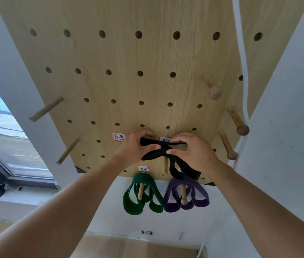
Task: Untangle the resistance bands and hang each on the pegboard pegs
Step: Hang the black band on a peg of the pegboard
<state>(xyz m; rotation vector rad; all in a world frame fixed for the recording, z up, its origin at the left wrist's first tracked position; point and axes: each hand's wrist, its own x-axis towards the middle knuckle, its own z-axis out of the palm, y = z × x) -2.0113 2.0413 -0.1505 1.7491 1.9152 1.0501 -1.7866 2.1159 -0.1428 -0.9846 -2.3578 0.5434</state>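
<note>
Two hands hold a black resistance band against the pegboard: left hand and right hand pinch its top strap, with a wooden peg just below the fingertips. Green band and purple band already hang lower. Next, likely, loop it over that peg.
</note>
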